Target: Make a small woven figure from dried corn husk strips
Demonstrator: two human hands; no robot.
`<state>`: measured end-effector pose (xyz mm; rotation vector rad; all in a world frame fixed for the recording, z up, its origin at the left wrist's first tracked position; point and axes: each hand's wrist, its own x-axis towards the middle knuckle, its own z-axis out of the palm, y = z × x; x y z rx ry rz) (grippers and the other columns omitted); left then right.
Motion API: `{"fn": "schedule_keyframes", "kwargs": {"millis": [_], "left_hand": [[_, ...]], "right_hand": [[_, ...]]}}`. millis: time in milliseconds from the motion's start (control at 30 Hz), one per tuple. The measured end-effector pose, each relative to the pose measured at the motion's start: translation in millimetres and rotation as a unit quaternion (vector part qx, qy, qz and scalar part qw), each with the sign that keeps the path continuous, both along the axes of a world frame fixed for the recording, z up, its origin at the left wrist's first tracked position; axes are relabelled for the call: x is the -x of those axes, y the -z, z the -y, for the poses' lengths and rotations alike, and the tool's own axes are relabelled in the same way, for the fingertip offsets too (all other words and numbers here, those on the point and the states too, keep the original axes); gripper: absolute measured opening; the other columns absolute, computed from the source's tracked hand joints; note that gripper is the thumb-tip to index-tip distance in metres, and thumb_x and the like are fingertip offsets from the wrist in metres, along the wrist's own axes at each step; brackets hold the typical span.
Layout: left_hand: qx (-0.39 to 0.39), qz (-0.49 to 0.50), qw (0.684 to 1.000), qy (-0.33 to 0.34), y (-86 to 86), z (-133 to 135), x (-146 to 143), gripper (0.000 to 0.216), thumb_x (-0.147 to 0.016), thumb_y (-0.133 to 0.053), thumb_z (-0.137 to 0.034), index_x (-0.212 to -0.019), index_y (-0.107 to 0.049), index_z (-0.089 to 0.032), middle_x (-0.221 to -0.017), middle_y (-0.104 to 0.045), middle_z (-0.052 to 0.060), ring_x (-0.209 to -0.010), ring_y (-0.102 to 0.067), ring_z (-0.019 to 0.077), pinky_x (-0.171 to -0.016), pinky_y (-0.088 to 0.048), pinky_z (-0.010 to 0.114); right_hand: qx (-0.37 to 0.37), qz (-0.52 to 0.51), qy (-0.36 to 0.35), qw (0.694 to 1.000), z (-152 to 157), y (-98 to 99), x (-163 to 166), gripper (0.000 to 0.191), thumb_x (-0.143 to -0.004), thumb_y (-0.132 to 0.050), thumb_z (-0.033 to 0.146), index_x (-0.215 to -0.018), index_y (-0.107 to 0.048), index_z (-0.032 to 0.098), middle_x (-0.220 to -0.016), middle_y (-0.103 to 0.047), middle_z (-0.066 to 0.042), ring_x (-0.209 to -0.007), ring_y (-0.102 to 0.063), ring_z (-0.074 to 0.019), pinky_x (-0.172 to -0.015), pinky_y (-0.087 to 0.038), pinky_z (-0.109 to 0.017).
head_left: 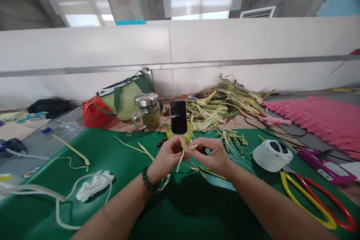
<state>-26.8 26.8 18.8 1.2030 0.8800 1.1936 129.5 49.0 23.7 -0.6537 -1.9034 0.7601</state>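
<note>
The left hand (pixel 168 153) and the right hand (pixel 212 154) met in the middle of the scene, above a green mat (pixel 174 210); the left grip was pinched tight on a pale husk strip (pixel 184 151), and the right grip was pinched on the same strip from the right side; one thin end of it hung down between the hands. A string of dark green beads (pixel 148 180) went around the left wrist; just past the hands, a phone (pixel 179 117) stood up on a yellow stand (pixel 190 130); far left of it were a glass jar (pixel 149 114) with a shiny lid and a green bag (pixel 128 99); far right was a big pile of dry husks (pixel 236 97); on the right lay a white roll (pixel 267 157), with red and yellow scissors (pixel 306 185) nearer; on the left lay a crumpled white tissue (pixel 95 186).
</note>
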Motion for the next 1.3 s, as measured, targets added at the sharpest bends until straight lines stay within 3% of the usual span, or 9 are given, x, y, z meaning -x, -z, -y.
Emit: {"fn": "schedule_keyframes", "kwargs": {"millis": [200, 333, 533, 667, 733, 900, 1000, 1100, 1300], "left_hand": [[0.004, 0.020, 0.999, -0.035, -2.5, -1, 2, 0.042, -0.053, -0.084, -0.035, -0.067, -0.049, -0.016, -0.062, -0.054, -0.004, -0.056, -0.051, 0.0076, -0.054, -0.045, 0.019], [0.010, 0.016, 0.998, -0.060, -3.3, -1, 3, 0.041, -0.053, -0.084, -0.033, -0.068, -0.049, -0.016, -0.062, -0.057, -0.004, -0.058, -0.054, 0.0087, -0.055, -0.045, 0.019], [-0.009, -0.003, 0.999, -0.053, -0.1, -1, 3, 0.039, -0.056, -0.083, -0.032, -0.069, -0.050, -0.017, -0.063, -0.057, -0.004, -0.058, -0.055, 0.0095, -0.056, -0.045, 0.020], [-0.039, -0.015, 0.999, -0.023, 5.4, -2, 2, 0.039, -0.056, -0.083, -0.034, -0.068, -0.050, -0.016, -0.059, -0.052, -0.005, -0.054, -0.052, 0.0094, -0.053, -0.041, 0.020], [-0.052, -0.032, 0.998, -0.024, 6.4, -2, 1, 0.037, -0.056, -0.082, -0.033, -0.068, -0.052, -0.016, -0.061, -0.054, -0.004, -0.054, -0.051, 0.0096, -0.051, -0.040, 0.020], [-0.056, -0.083, 0.988, -0.117, 1.5, 0, 2, 0.033, -0.057, -0.081, -0.026, -0.081, -0.061, -0.015, -0.069, -0.055, -0.003, -0.059, -0.050, 0.0085, -0.054, -0.040, 0.019], [-0.027, -0.057, 0.996, -0.058, -1.3, 2, 0, 0.043, -0.054, -0.083, -0.028, -0.091, -0.065, -0.015, -0.068, -0.060, -0.002, -0.064, -0.054, 0.0117, -0.062, -0.045, 0.022], [0.002, -0.034, 0.999, -0.032, -1.5, 4, -2, 0.044, -0.057, -0.081, -0.038, -0.092, -0.070, -0.013, -0.078, -0.068, 0.004, -0.075, -0.061, 0.0172, -0.072, -0.049, 0.028], [0.045, 0.064, 0.996, -0.052, 1.0, 2, 0, 0.042, -0.070, -0.067, -0.053, -0.082, -0.073, -0.013, -0.076, -0.071, 0.007, -0.073, -0.064, 0.0176, -0.067, -0.050, 0.026]], "right_hand": [[-0.204, 0.055, -0.029, 0.977, -1, 7.4, -5, 0.012, -0.082, -0.053, 0.018, -0.079, -0.065, 0.020, -0.057, -0.062, 0.001, -0.046, -0.047, -0.0074, -0.048, -0.037, -0.020], [-0.238, 0.077, -0.036, 0.968, -2, 7.0, -6, 0.013, -0.080, -0.051, 0.013, -0.077, -0.062, 0.020, -0.056, -0.060, 0.001, -0.049, -0.048, -0.0085, -0.050, -0.036, -0.021], [-0.026, 0.036, -0.046, 0.998, 1, -6.2, -7, 0.022, -0.082, -0.050, 0.026, -0.063, -0.056, 0.017, -0.055, -0.054, 0.000, -0.051, -0.046, -0.0094, -0.049, -0.037, -0.021], [0.101, 0.045, -0.023, 0.994, -2, -3.7, -1, 0.013, -0.074, -0.059, 0.028, -0.068, -0.057, 0.016, -0.059, -0.054, 0.001, -0.052, -0.044, -0.0089, -0.048, -0.036, -0.020], [0.115, 0.049, -0.010, 0.992, -4, -0.1, 2, 0.016, -0.074, -0.060, 0.029, -0.065, -0.056, 0.016, -0.056, -0.050, 0.003, -0.050, -0.040, -0.0079, -0.046, -0.033, -0.020], [0.099, -0.020, 0.056, 0.993, -7, 5.0, 5, 0.026, -0.074, -0.059, 0.032, -0.055, -0.047, 0.017, -0.051, -0.040, 0.005, -0.047, -0.034, -0.0070, -0.044, -0.028, -0.020], [0.096, -0.051, 0.099, 0.989, -8, 7.2, 7, 0.028, -0.072, -0.059, 0.032, -0.054, -0.042, 0.019, -0.049, -0.037, 0.006, -0.046, -0.032, -0.0067, -0.043, -0.027, -0.019], [0.101, -0.060, 0.093, 0.989, -6, 8.4, 9, 0.027, -0.073, -0.058, 0.032, -0.055, -0.043, 0.019, -0.049, -0.040, 0.006, -0.045, -0.034, -0.0068, -0.043, -0.029, -0.020], [0.211, -0.088, 0.030, 0.973, -2, 4.4, 11, 0.025, -0.070, -0.060, 0.038, -0.060, -0.048, 0.019, -0.046, -0.046, 0.005, -0.040, -0.038, -0.0076, -0.039, -0.031, -0.020]]}}
